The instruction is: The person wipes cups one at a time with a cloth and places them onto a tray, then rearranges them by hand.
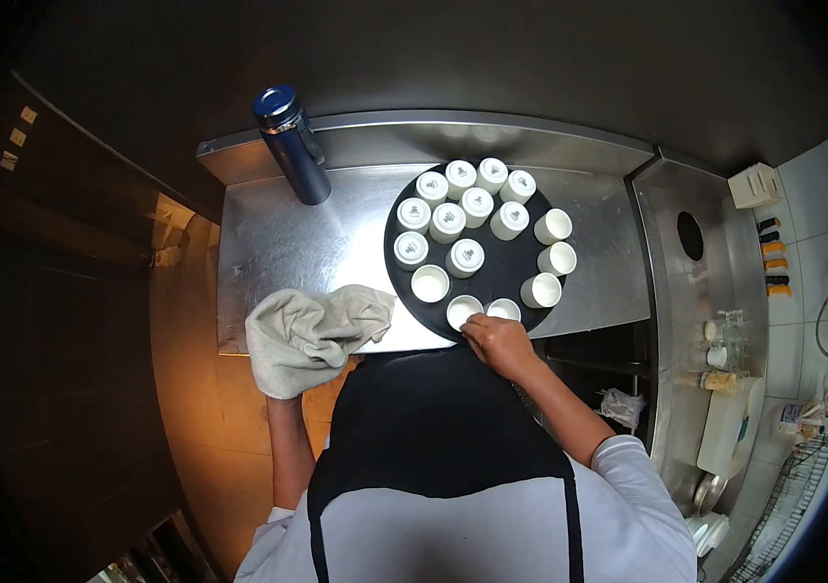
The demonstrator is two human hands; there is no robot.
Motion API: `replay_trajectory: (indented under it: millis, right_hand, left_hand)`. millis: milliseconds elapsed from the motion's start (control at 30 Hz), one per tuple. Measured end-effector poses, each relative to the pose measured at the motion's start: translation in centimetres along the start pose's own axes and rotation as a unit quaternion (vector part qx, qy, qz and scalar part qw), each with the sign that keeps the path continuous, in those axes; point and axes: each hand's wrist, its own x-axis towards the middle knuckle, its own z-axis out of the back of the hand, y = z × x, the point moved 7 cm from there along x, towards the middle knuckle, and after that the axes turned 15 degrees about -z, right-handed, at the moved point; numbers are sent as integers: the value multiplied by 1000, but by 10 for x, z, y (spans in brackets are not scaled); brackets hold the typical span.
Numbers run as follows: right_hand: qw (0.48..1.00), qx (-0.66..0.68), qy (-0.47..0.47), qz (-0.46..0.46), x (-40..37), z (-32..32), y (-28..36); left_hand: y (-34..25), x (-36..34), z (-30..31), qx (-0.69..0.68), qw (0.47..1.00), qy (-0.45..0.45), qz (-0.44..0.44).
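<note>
A round black tray (511, 267) lies on a steel counter and carries several small white cups. Some stand upside down at the back (477, 204); others are upright or on their sides near the front (431, 283). My right hand (498, 344) rests at the tray's near rim, its fingers on a white cup (463, 311) beside another cup (504, 309). My left hand is wrapped inside a beige cloth (309, 335) at the counter's front edge, left of the tray; the hand itself is hidden.
A blue metal bottle (293, 146) stands at the back left of the steel counter (288, 243). A steel surface with a round hole (690, 236) adjoins on the right. Jars, a white board and a wire rack sit further right. I wear a black apron.
</note>
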Motion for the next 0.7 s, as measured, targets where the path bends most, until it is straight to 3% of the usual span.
replay_trajectory:
  millis: [300,433,533,600,700]
  right_hand:
    - [998,36,-52,-10,21,33,32]
    - [994,35,-95,28,52,24,50]
    - [999,-36,-7,22,75,-25,48]
    - [999,-15,-16,44,74,-30,51]
    - [999,3,-37,30,70,-23,46]
  left_hand:
    - [20,-9,34,-27,998,-56,26]
    - [7,-5,15,62,997,-40,9]
    - [-4,10,-1,107,994,21,-8]
    - [-9,16,-9,105,994,28,-9]
    - [-3,11,-4,12,999,-36,-1]
